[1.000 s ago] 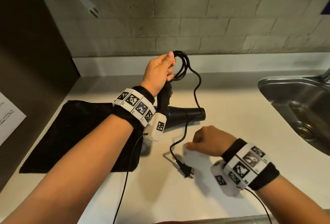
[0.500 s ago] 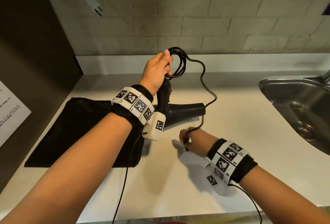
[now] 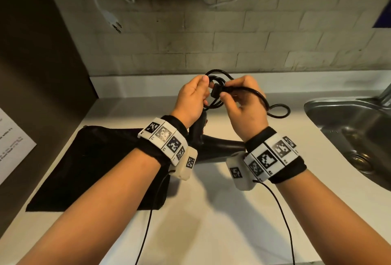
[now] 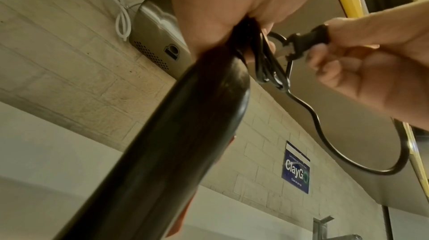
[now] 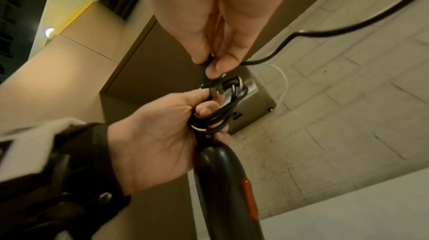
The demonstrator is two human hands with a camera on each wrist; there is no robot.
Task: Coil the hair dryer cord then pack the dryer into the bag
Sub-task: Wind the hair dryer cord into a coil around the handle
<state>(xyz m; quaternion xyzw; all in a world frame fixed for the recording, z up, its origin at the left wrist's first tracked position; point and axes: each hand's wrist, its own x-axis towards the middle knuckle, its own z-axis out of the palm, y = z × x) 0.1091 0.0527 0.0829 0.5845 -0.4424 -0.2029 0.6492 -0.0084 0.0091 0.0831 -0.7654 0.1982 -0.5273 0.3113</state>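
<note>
Left hand point(image 3: 191, 97) wrapped tight round the looped cord point(image 3: 213, 78) and the top of the dryer point(image 3: 213, 145) handle. Right hand point(image 3: 243, 106) pinching the plug point(image 3: 216, 92), touching the loops. Bag point(image 3: 91, 165) flat on counter point(image 3: 211, 212), under left wrist.

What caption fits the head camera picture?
Left hand holds coiled cord above the hair dryer; right hand brings the plug over.

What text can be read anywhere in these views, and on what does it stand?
"ClayGo": blue sign on the brick wall, seen from the left wrist.
Smaller lines on that sign: too blurred to read.
Paper sheet on the dark panel at left: printed lines, too small to read.
Wrist bands: square black-and-white codes, tiny digits unreadable.
</note>
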